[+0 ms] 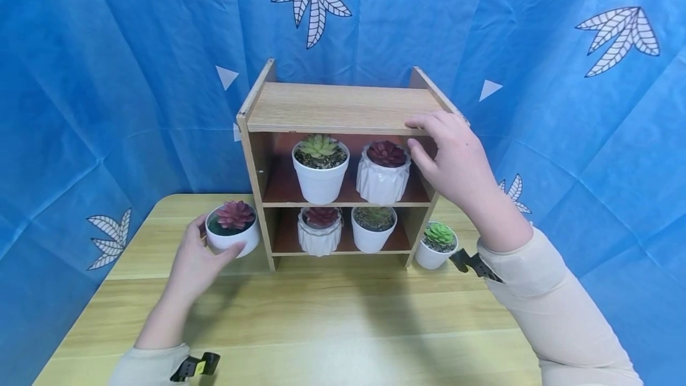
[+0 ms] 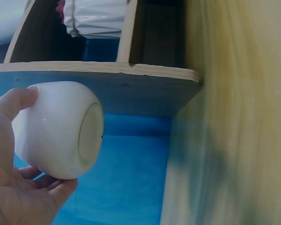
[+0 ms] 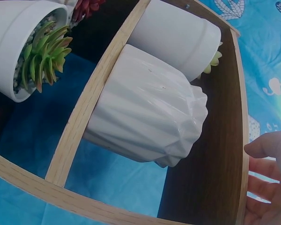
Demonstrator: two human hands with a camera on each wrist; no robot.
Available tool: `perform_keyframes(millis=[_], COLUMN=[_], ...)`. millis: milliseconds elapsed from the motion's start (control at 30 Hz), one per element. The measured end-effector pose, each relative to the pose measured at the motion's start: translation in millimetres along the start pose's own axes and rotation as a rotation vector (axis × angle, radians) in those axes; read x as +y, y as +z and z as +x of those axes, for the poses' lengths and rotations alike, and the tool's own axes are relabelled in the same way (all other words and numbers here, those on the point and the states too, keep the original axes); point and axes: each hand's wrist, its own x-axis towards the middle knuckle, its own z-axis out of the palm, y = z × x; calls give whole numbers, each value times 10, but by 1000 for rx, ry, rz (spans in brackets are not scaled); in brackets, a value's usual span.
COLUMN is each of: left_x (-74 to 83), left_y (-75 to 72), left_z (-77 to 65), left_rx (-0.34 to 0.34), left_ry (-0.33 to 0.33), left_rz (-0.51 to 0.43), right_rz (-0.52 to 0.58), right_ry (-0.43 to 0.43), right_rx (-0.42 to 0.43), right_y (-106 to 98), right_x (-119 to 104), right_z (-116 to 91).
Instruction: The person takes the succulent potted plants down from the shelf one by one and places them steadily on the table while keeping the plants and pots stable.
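My left hand [image 1: 200, 261] grips a round white pot [image 2: 56, 129] with a dark red succulent [image 1: 236, 215], thumb on one side and fingers on the other. The pot is held off the table, close to the left side of a small wooden shelf [image 1: 343, 106]. Over at the shelf's upper right, my right hand [image 1: 455, 153] rests on the top board's front edge, fingers loosely extended. On the upper level stand a white pot with a green succulent [image 1: 320, 177] and a ridged white pot with a dark red one [image 3: 150, 108].
The lower level holds a ridged pot with a red succulent [image 1: 320, 237] and a smooth pot with a green one [image 1: 373, 231]. Right of the shelf, a small green succulent in a white pot [image 1: 436, 246] stands on the wooden table [image 1: 321, 326]. Blue cloth [image 1: 161, 76] hangs behind.
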Motion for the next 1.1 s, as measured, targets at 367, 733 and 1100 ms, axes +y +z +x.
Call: perform_keyframes(millis=[367,733,1100], left_x=[-201,-340,-446], left_y=[118,203,256], left_z=[39,47,46], left_rx=[-31,-46,-64], left_ry=[-25,-33,-31], left_rz=[15,0,10], right_rz=[-4,-6,-5], right_ry=[10,4,4], right_rx=[-1,6,7], right_y=[1,11,15], right_x=[11,16,14], right_z=[-5,-10,-6])
